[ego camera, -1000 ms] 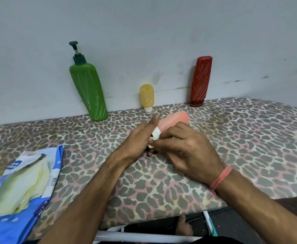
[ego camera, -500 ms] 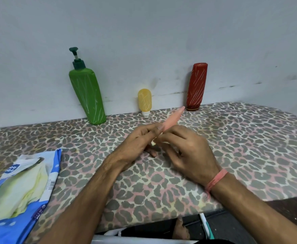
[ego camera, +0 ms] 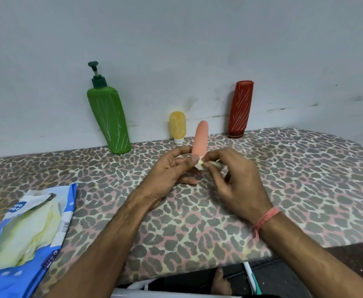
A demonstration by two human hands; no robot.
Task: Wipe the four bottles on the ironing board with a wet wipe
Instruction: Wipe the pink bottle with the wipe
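Pink bottle (ego camera: 200, 138) held upright at its base by left hand (ego camera: 172, 171) above ironing board (ego camera: 284, 179) centre, wet wipe (ego camera: 200, 164) pinched against bottle btm by right hand (ego camera: 234, 179), green bottle (ego camera: 109, 119), yellow bottle (ego camera: 177, 125) & red bottle (ego camera: 240, 108) stood at far edge by wall, wipes pack (ego camera: 23, 233) near left.

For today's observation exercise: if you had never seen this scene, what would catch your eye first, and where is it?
First, the peach bottle held upright at the centre, the left hand gripping its lower end while the right hand pinches a wet wipe against its base. Next, three scratched bottles standing at the wall: green pump bottle left, small yellow bottle middle, red bottle right. Last, the open blue wipe pack at the near left of the leopard-print ironing board.
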